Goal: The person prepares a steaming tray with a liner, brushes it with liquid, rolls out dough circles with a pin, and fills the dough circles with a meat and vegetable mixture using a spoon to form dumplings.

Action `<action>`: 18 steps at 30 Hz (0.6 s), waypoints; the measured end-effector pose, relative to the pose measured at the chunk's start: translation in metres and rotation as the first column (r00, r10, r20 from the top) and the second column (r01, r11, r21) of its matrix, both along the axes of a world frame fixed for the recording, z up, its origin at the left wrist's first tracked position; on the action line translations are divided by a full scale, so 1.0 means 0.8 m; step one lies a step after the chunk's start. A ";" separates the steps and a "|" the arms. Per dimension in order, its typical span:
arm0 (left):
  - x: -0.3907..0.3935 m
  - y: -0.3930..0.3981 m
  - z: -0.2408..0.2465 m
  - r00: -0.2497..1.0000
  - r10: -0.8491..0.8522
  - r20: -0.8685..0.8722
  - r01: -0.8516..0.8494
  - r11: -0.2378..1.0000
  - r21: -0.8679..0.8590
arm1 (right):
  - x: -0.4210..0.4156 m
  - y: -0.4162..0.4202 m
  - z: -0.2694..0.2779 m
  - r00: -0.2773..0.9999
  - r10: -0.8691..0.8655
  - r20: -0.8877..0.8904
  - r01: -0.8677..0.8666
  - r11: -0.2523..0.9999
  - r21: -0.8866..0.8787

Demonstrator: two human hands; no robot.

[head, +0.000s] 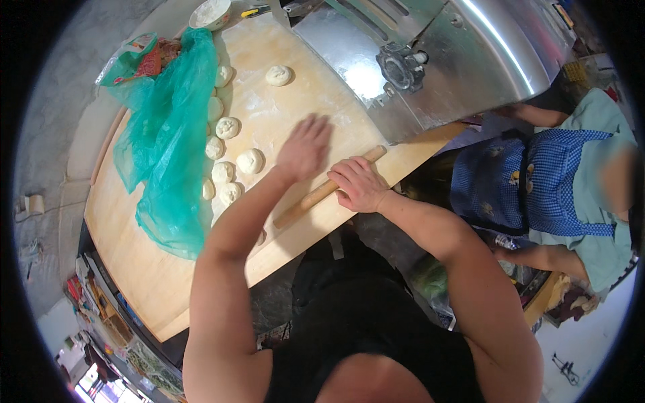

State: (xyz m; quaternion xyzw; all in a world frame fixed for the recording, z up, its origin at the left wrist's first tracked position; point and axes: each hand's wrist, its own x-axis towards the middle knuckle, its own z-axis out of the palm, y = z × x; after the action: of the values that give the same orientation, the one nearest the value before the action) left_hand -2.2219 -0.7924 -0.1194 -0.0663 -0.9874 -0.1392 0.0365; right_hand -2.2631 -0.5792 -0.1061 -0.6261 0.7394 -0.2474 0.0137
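My right hand (pixel 359 182) is closed around a wooden rolling pin (pixel 307 202) that lies slantwise near the front edge of a floured wooden board (pixel 262 108). To its left, my left hand (pixel 306 146) is blurred, palm down, low over the board; whether something lies under it is hidden. Left of this hand rests a round dough ball (pixel 250 161). Several more dough balls (pixel 227 128) stand in a rough line along a green plastic bag (pixel 171 136), some partly under it. One dough ball (pixel 278 75) sits apart, farther back.
A steel machine (pixel 428 65) with a dark knob covers the board's back right corner. A bowl of white flour (pixel 210 14) and a yellow-handled tool (pixel 256 11) are at the back. At the right stands a person in a blue checked apron (pixel 546 181).
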 end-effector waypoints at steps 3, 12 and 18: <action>0.066 -0.008 0.014 0.985 0.164 0.057 -0.162 0.986 -0.045 | 0.004 0.002 0.001 0.999 0.043 -0.013 -0.044 0.998 -0.038; 0.106 -0.028 -0.004 0.898 0.432 0.088 -0.438 0.854 0.281 | -0.025 0.018 0.007 0.947 0.310 0.088 -0.318 0.944 0.091; 0.123 0.015 0.038 0.724 0.463 0.511 -0.690 0.480 0.542 | -0.012 -0.035 0.008 0.998 -0.062 0.010 0.059 0.983 0.173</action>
State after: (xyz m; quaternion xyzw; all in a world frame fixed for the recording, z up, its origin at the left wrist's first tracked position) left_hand -2.1236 -0.7802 -0.0891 0.3144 -0.8116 -0.4905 -0.0435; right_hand -2.2725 -0.6071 -0.0999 -0.5978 0.7766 -0.1875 0.0660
